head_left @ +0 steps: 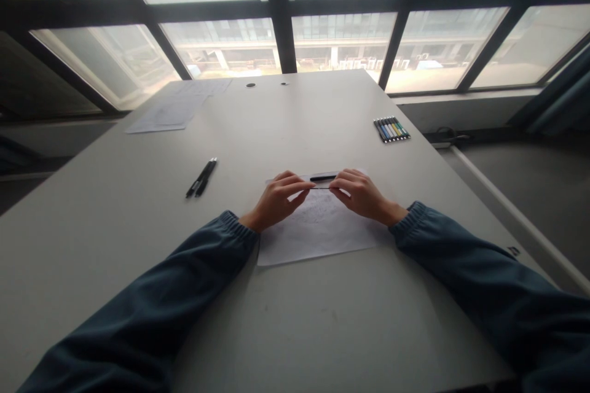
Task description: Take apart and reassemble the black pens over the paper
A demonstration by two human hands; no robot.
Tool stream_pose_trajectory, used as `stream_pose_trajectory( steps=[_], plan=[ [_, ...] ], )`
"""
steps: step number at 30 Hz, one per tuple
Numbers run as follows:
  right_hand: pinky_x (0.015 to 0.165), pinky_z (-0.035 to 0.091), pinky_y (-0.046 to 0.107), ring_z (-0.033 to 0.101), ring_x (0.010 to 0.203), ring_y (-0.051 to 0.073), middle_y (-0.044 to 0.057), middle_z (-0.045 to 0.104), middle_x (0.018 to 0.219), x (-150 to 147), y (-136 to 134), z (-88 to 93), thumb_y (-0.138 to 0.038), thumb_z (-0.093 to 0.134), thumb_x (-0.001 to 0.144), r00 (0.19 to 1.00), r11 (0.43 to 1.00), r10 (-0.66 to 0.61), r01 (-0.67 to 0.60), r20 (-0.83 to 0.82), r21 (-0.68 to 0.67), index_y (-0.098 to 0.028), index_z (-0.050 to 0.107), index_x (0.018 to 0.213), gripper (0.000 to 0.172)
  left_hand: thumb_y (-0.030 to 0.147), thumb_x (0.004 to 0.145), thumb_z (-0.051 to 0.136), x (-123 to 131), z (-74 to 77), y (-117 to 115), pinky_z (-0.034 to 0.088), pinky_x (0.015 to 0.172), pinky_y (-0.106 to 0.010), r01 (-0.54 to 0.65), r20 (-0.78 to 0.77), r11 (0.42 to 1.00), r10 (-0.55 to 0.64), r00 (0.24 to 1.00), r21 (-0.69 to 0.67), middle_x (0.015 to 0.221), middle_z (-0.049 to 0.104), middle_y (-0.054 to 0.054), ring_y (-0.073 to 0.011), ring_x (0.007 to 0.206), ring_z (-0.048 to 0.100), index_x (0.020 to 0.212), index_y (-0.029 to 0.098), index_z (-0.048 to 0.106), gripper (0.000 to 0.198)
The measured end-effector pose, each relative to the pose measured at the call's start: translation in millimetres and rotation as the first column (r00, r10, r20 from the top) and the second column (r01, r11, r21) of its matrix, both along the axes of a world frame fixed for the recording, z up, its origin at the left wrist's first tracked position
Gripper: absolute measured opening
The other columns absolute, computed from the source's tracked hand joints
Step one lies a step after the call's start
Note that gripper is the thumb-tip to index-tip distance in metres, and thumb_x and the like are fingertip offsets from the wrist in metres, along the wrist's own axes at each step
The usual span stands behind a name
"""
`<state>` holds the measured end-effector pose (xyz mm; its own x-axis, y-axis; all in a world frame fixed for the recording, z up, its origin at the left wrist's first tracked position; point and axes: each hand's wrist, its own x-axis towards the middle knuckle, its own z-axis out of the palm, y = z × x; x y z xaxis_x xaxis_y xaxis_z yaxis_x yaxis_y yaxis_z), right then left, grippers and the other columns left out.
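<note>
Over a sheet of white paper (318, 233) with a faint drawing on it, both hands hold a thin dark rod (321, 188) level, one at each end. My left hand (281, 196) pinches its left end between thumb and fingers. The right end is pinched the same way by my right hand (362, 195). The rod is too slim to tell its exact kind. Just beyond it, a black pen (322, 178) lies on the upper part of the sheet, its right end partly behind my right fingers.
Black pens (201, 178) lie side by side on the white table (295, 325) to the left. A set of coloured pens (391, 129) rests near the right edge. More paper sheets (168, 110) lie at the far left, before the windows (341, 43).
</note>
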<state>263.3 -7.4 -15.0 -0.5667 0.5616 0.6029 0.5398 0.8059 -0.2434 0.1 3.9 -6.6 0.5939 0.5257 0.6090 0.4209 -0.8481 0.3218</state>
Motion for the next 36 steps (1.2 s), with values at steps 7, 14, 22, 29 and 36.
stream_pose_trajectory(
  steps=[7,14,22,29,36],
  plan=[
    [0.079,0.046,0.035,0.06,0.085,0.02,0.006,0.069,0.088,-1,1,-1.2,-0.024,0.052,0.102,0.999,0.999,0.034,-0.034,-0.014,-0.022,-0.022,0.066,0.09,0.019,0.029,0.096,0.064,-1,-0.1,0,0.055,0.085,-0.036,-0.014,-0.003,1.0,0.014,1.0,0.001,0.092,0.076,-0.005,-0.0178,0.087,0.066,0.104,0.025,0.074,0.014],
    [0.078,0.049,0.036,0.06,0.084,0.021,0.006,0.069,0.089,-2,-1,0.5,-0.026,0.055,0.101,0.994,0.995,0.085,-0.088,-0.067,-0.041,-0.022,0.067,0.095,0.015,0.026,0.094,0.066,1,1.3,0,0.054,0.083,-0.033,-0.018,0.036,0.998,0.016,0.999,0.052,0.088,0.075,-0.003,-0.0164,0.083,0.065,0.096,0.023,0.073,0.008],
    [0.085,0.051,0.04,0.061,0.091,0.024,0.008,0.068,0.093,9,17,-7.3,-0.02,0.049,0.101,0.934,0.979,-0.203,0.187,-0.295,-0.083,-0.023,0.071,0.107,0.023,0.023,0.093,0.067,1,1.2,-1,0.053,0.081,-0.033,-0.011,0.045,0.998,0.009,0.999,0.054,0.086,0.075,-0.003,-0.0164,0.082,0.064,0.093,0.022,0.073,0.006],
    [0.092,0.046,0.045,0.056,0.105,0.029,0.01,0.068,0.109,14,25,-17.0,-0.022,0.059,0.096,0.959,0.949,-0.281,0.282,0.027,-0.139,-0.021,0.073,0.113,0.021,0.021,0.093,0.066,2,3.0,-2,0.053,0.081,-0.032,0.012,0.035,0.999,-0.014,0.999,0.042,0.085,0.074,-0.003,-0.0164,0.082,0.063,0.094,0.022,0.072,0.006],
    [0.093,0.039,0.043,0.057,0.105,0.027,0.008,0.071,0.104,12,23,-15.1,-0.024,0.066,0.094,0.952,0.936,-0.282,0.301,0.119,-0.185,-0.022,0.073,0.099,0.009,0.02,0.092,0.067,2,1.1,-2,0.053,0.081,-0.032,0.007,0.043,0.999,-0.009,0.999,0.044,0.086,0.074,-0.003,-0.0161,0.082,0.063,0.094,0.022,0.072,0.005]
  ],
)
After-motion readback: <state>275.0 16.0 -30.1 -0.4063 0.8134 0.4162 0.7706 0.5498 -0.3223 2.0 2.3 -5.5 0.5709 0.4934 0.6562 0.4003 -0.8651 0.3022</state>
